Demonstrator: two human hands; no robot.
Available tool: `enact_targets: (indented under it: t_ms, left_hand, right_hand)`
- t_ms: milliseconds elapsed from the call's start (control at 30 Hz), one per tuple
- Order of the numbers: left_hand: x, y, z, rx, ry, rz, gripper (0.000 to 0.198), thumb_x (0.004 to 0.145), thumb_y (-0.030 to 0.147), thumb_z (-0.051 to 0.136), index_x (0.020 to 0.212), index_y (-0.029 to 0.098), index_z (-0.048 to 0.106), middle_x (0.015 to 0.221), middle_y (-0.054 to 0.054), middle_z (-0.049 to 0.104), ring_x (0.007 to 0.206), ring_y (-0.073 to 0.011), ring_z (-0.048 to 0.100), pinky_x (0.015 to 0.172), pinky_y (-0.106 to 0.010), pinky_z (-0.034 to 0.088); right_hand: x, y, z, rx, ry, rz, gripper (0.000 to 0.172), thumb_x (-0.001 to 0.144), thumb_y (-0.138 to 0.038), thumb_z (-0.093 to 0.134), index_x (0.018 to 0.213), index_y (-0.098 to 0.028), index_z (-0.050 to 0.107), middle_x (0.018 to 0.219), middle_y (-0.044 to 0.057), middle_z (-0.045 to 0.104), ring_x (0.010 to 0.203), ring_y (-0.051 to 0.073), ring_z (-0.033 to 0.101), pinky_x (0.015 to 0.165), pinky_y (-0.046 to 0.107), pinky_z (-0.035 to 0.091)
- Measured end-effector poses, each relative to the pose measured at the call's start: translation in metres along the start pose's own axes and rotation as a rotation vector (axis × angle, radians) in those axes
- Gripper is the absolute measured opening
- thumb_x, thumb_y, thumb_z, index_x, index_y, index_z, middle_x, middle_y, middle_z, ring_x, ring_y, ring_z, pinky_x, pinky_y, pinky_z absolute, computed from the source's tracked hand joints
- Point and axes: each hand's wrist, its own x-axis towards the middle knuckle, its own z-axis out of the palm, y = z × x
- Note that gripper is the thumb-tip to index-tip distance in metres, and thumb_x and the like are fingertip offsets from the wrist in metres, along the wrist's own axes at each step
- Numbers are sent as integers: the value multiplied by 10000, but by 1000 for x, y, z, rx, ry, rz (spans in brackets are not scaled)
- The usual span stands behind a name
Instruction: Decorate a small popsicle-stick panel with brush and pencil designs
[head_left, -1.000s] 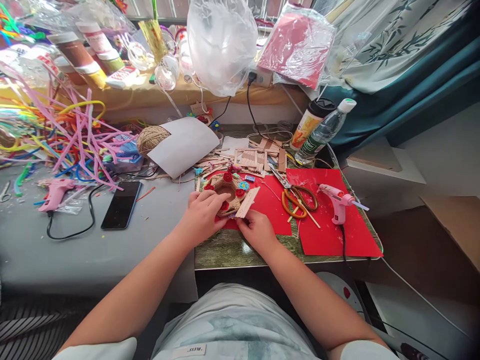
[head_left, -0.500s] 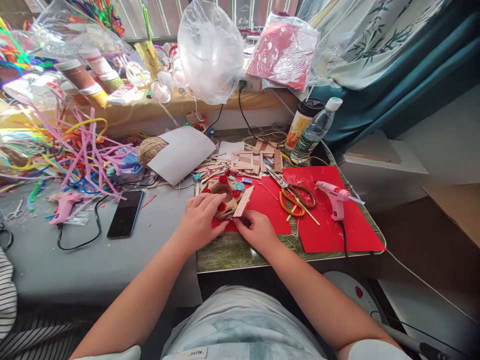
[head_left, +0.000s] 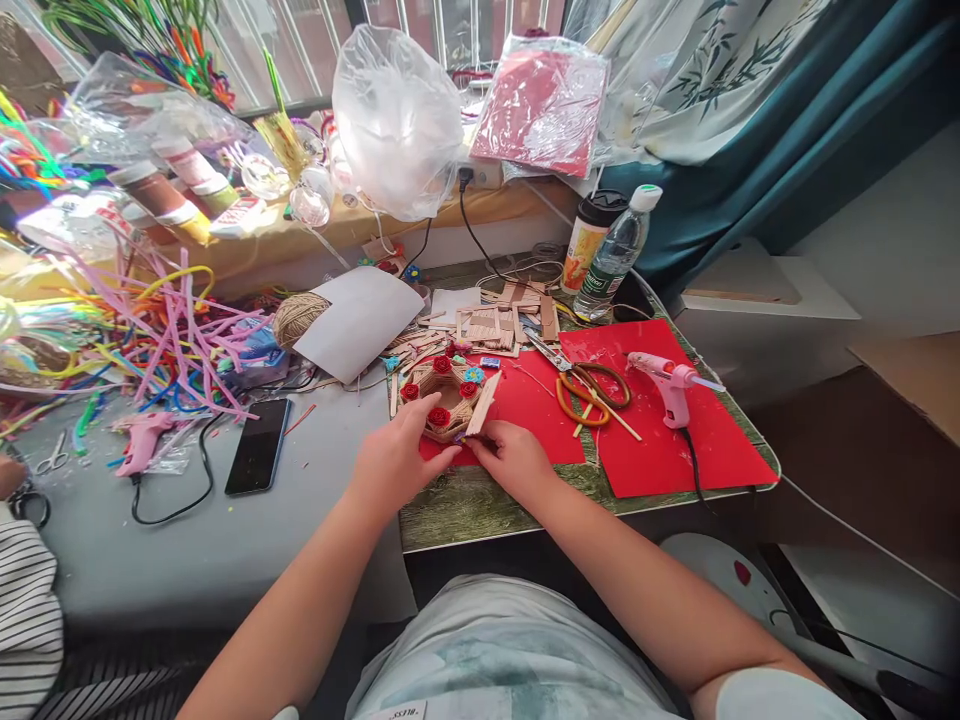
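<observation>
A small craft-stick basket [head_left: 427,380], many-sided with red roses and a blue flower around its rim, sits on the red sheet in front of me. My left hand [head_left: 394,460] curves around its near left side, fingers along the wall and thumb at the front. With fingertips pinched, my right hand [head_left: 517,460] presses a small purple piece [head_left: 460,437] at the basket's near side. Its exact shape is too small to tell. A flat panel of craft sticks [head_left: 484,403] juts up slanting from the right side of the basket, just above my right fingers.
Scissors [head_left: 589,390] and a pink glue gun [head_left: 667,385] lie to the right on red paper. Behind are loose craft sticks [head_left: 495,325], a water bottle [head_left: 619,255] and a twine ball [head_left: 300,320]. A phone [head_left: 257,447] lies left; a co-worker's striped sleeve [head_left: 30,590] shows at the edge.
My left fingers have drawn back from the basket's opening, so more roses show. My right hand keeps its pinch. The view has shifted slightly, and part of a co-worker's hand now shows at the left edge.
</observation>
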Motion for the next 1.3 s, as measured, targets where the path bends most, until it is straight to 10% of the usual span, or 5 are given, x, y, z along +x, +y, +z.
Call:
enact_targets:
  t_ms: [1300]
  left_hand:
    - [5,14,14,155,43,-75,792,881,369,732,1588,254,394,1426,-111,703,997,-299,792,695,-350,584]
  right_hand:
    - [5,-4,-3,-1,-4,22,200,995,-206,628,1083,-230,806,1028,73,836,931,252,773,762,294,523]
